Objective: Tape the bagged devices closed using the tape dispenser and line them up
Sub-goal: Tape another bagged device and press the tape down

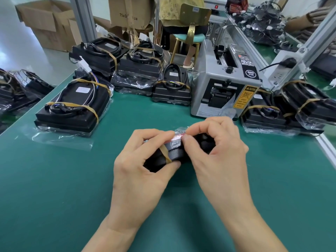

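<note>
Your left hand (pixel 143 160) grips a bagged black device (pixel 177 151) from its left end. Your right hand (pixel 218 148) pinches the clear bag fold on top of it. The device sits on the green mat (pixel 54 188), just in front of the grey tape dispenser (pixel 223 88). Left of the dispenser, 4 bagged devices (pixel 112 77) lie grouped; right of it, more (pixel 283 110).

A green tabletop (pixel 54 197) fills the foreground. Beyond it stand cardboard boxes (pixel 49 22) on a pale floor (pixel 23 51). A teal stool (pixel 189 38) stands nearby.
</note>
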`<state>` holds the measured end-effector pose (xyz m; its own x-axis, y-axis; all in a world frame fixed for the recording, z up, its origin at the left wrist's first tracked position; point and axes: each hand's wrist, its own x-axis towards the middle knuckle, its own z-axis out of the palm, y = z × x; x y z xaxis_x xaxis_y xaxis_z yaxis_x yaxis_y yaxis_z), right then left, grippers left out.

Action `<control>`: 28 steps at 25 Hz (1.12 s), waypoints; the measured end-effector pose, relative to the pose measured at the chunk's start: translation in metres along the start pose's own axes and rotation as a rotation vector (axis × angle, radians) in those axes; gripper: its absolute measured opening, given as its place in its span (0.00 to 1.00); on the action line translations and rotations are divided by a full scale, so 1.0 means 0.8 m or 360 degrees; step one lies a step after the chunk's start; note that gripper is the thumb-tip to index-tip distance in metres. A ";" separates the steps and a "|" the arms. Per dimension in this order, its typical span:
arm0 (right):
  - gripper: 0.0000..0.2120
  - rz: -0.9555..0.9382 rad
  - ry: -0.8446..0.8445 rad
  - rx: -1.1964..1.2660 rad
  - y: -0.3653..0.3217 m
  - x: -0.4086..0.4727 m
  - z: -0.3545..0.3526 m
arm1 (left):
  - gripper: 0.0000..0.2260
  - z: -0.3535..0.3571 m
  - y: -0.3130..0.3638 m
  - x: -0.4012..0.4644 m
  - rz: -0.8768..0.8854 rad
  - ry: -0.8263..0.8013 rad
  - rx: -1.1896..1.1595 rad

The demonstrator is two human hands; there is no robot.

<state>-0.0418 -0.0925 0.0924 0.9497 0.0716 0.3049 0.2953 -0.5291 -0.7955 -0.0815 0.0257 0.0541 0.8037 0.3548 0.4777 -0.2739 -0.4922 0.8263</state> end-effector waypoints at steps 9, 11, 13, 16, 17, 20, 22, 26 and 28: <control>0.06 -0.0098 -0.0066 -0.0097 0.002 -0.003 0.001 | 0.22 -0.001 0.002 0.000 0.0022 0.0002 -0.0015; 0.08 -0.0106 -0.0023 -0.0097 0.004 0.000 0.001 | 0.23 -0.002 0.001 0.000 0.0020 -0.0009 -0.0007; 0.12 -0.0133 0.0030 -0.0101 0.006 0.003 -0.003 | 0.25 -0.003 -0.001 0.001 0.0029 -0.0022 0.0012; 0.15 -0.0254 0.0192 -0.0063 0.016 0.009 -0.018 | 0.25 -0.011 -0.005 0.001 0.0031 -0.0035 0.0002; 0.14 -0.0256 0.0239 -0.0020 0.022 0.012 -0.026 | 0.24 -0.016 -0.007 0.002 0.0037 -0.0035 -0.0024; 0.12 -0.0068 0.0179 0.0158 0.041 0.023 -0.047 | 0.21 -0.036 -0.021 0.005 0.0056 -0.0055 -0.0074; 0.17 0.0102 -0.0011 0.0393 0.049 0.027 -0.052 | 0.21 -0.047 -0.029 0.009 0.0048 -0.0089 -0.0109; 0.27 0.0434 -0.0311 0.0856 0.061 0.028 -0.039 | 0.20 -0.055 -0.035 0.009 0.0053 -0.0181 -0.0176; 0.28 0.0573 -0.0344 0.0961 0.066 0.031 -0.037 | 0.20 -0.053 -0.033 0.011 0.0043 -0.0212 -0.0195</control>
<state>-0.0054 -0.1435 0.0737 0.9796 0.1795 -0.0898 -0.0918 0.0024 -0.9958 -0.0899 0.0756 0.0491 0.8560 0.2301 0.4630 -0.3519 -0.3968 0.8478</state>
